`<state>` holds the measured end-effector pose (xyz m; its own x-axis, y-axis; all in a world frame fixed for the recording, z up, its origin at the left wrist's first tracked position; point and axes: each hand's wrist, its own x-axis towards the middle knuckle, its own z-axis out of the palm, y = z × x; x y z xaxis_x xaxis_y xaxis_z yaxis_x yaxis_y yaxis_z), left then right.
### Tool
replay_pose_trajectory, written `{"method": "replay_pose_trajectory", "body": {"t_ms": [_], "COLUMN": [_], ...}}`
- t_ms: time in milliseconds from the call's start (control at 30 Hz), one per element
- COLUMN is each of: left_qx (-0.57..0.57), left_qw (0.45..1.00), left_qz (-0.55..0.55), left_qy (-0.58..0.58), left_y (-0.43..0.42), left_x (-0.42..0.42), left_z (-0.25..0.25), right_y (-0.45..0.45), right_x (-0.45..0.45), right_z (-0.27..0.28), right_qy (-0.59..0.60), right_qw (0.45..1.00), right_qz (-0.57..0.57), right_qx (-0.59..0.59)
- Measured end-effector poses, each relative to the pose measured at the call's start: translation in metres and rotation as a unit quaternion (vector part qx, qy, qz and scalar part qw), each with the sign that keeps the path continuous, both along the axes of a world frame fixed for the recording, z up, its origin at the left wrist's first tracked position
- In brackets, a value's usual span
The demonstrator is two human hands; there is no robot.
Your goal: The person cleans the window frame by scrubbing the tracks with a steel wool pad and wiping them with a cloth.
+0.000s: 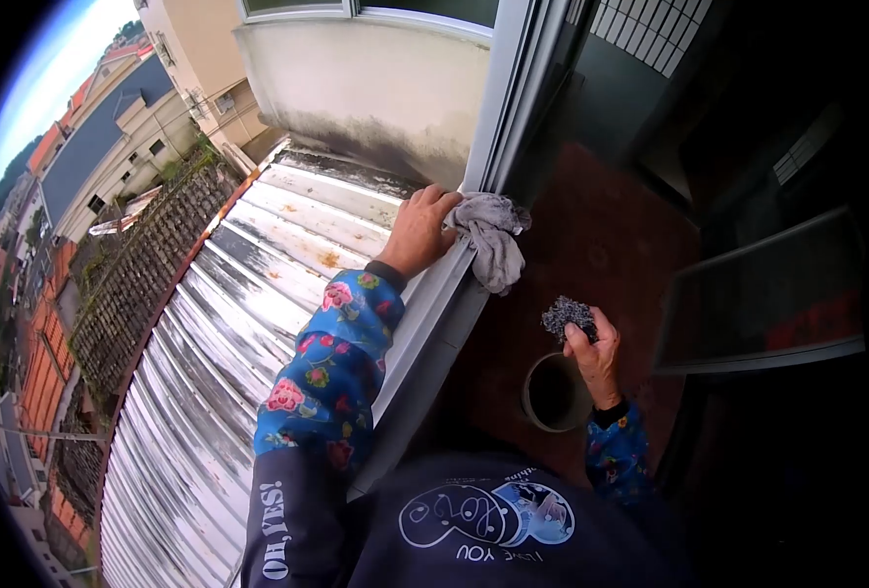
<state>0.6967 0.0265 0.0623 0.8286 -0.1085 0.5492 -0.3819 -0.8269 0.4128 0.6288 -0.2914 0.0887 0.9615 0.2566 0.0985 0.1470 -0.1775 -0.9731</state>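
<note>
My left hand (pixel 421 233) is at the window's sliding track, arm stretched out over the outer side. Its fingers are closed on the edge of a crumpled grey rag (pixel 494 240), which drapes over the inner side of the sill (pixel 417 338). Inside the room, my right hand (pixel 596 355) grips a dark, curly metal scourer (pixel 569 318) between thumb and fingers. That hand is held above and beside a round bucket (pixel 529 390), whose contents are too dark to make out. Floral blue sleeve covers (pixel 331 348) are on both forearms.
Outside and below the sill lies a corrugated metal roof (pixel 214 392) with rust spots. The upright window frame (pixel 513 108) rises beyond the rag. A framed panel (pixel 763 294) stands at the right over the reddish floor (pixel 601 235). Rooftops (pixel 111 127) appear far left.
</note>
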Motion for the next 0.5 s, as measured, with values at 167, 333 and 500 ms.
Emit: {"method": "replay_pose_trajectory", "body": {"t_ms": [167, 333, 500], "left_qx": [0.034, -0.085, -0.337], "left_qw": [0.995, 0.994, 0.934], "left_qz": [0.055, -0.029, -0.114], "left_qy": [0.071, 0.064, 0.042], "left_y": [-0.047, -0.037, -0.017], "left_x": [0.055, 0.043, -0.064], "left_z": [-0.019, -0.012, 0.039], "right_y": [-0.083, -0.085, -0.032], "right_x": [-0.022, -0.007, 0.041], "right_z": [-0.014, -0.013, 0.013], "right_qy": [0.020, 0.039, -0.027], "right_qw": [0.991, 0.990, 0.999], "right_qz": [-0.128, -0.132, -0.027], "right_qx": [-0.030, 0.028, -0.001]}}
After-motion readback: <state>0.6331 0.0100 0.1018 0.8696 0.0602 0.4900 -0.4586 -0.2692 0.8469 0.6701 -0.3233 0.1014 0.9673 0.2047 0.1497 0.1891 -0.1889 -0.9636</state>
